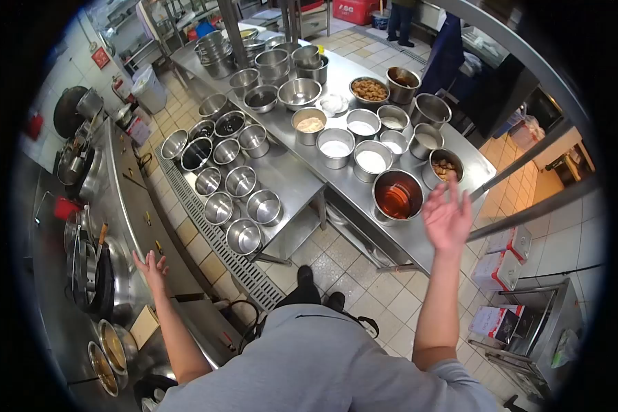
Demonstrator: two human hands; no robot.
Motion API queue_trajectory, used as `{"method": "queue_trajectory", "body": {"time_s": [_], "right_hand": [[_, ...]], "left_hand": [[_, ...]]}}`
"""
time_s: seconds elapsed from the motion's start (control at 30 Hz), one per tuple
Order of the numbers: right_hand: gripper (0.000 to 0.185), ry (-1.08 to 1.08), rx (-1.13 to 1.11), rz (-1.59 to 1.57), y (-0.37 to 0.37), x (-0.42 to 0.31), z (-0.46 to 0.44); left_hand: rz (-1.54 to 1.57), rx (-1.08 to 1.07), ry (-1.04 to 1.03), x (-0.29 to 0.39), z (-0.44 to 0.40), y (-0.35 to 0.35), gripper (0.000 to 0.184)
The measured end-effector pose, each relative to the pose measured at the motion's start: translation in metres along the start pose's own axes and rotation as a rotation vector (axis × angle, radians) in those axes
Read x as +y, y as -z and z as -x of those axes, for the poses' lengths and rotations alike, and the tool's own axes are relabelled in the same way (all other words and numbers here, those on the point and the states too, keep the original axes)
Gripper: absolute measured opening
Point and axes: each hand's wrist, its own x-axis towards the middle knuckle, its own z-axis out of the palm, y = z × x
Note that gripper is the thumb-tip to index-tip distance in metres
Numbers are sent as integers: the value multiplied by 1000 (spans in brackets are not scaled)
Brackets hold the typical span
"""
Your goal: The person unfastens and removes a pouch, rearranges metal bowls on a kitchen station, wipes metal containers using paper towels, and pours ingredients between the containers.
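My left hand (152, 270) is raised beside the stove counter (126, 199) on the left, fingers apart and nothing in it. Out over the right end of the steel table reaches my right hand (449, 218), palm up with spread fingers, also holding nothing. Closest to it are a pot of reddish-brown liquid (398, 196) and a pot with brown chunks (446, 169). Behind these stand several steel pots, among them one with white contents (373, 161), one with pale beige contents (309, 126) and one heaped with brown pieces (369, 91).
Several steel pots (241, 181) stand on the lower table at left centre. Woks (100, 281) and two bowls of yellowish liquid (114, 347) line the stove side. A floor grate (216, 240) runs between. Boxes (496, 270) sit at right; another person (400, 20) stands far back.
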Motion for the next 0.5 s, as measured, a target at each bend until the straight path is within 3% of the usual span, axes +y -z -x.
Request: {"method": "queue_trajectory", "body": {"time_s": [0.13, 0.17, 0.23, 0.37, 0.43, 0.5], "right_hand": [[45, -158, 277, -114, -8, 65, 46], [45, -152, 266, -114, -7, 81, 52], [40, -350, 268, -64, -4, 113, 55], [42, -428, 184, -106, -6, 183, 33], [41, -332, 171, -129, 0, 225, 9], [31, -301, 200, 176, -41, 261, -8]], "left_hand": [[89, -3, -6, 33, 22, -15, 79], [128, -8, -17, 34, 16, -16, 77], [183, -17, -32, 40, 2, -21, 75], [418, -58, -103, 26, -52, -13, 72], [466, -86, -62, 31, -74, -12, 67], [475, -100, 10, 23, -101, -17, 62]]}}
